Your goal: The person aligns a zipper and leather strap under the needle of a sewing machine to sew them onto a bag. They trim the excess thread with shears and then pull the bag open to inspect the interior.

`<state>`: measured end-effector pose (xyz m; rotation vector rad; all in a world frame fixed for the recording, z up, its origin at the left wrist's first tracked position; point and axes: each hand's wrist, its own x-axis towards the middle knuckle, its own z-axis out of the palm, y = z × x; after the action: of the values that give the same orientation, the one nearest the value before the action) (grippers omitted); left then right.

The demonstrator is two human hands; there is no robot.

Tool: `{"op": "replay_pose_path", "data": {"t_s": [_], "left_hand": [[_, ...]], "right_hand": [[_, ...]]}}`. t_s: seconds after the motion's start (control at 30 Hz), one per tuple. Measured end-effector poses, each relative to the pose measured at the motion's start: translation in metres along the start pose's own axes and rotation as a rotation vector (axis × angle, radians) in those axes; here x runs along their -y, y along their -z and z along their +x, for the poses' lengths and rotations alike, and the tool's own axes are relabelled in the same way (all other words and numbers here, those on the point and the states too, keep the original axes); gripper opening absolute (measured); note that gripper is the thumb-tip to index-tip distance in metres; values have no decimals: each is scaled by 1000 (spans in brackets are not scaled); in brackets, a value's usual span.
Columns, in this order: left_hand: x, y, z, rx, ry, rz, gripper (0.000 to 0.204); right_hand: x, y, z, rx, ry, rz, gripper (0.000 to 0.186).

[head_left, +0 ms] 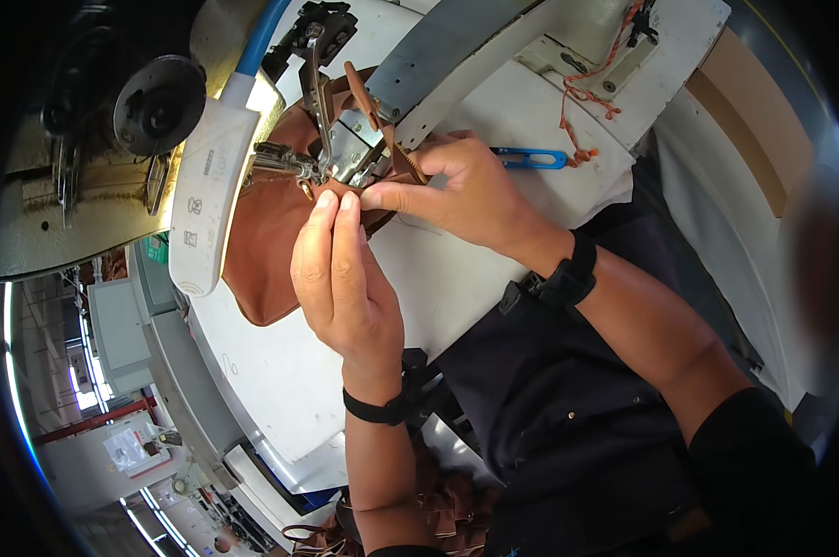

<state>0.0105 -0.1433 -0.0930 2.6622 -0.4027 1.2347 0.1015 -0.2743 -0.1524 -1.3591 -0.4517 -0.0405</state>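
Observation:
A brown leather piece (261,251) lies under the needle area of a sewing machine (349,153), its rounded lower edge spread on the white table. My left hand (350,288) is closed, its fingertips pressed on the leather's edge just below the presser foot. From the right, my right hand (475,190) pinches the same edge, thumb and fingers together. The two hands meet at the thumb and fingertips. Above my right hand a narrow brown strip with what looks like a brass zipper (408,160) stands up from the leather. The leather under my fingers is partly hidden.
A white lamp (206,200) glows close on the left, beside the machine head. Blue thread snips (531,158) lie right of my right hand, near orange cord (582,97). The machine's arm crosses above my hands. Brown pieces (447,501) are heaped below the table edge.

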Motion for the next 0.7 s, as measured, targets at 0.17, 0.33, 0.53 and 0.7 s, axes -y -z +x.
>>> {"op": "replay_pose_path", "data": {"t_s": [0.17,0.33,0.53,0.7], "left_hand": [[5,-3,-3,16,-25,59,36],[12,-3,-10,40,-66,61,43],[13,-3,-9,38,-53,54,43],[13,-5,-4,57,-19,-21,46]], "right_hand": [[-3,-2,2,-13,70,6,43],[0,1,2,10,39,46,39],[15,9,0,141,-74,-34,18],[4,4,-1,11,-72,-13,37]]}}
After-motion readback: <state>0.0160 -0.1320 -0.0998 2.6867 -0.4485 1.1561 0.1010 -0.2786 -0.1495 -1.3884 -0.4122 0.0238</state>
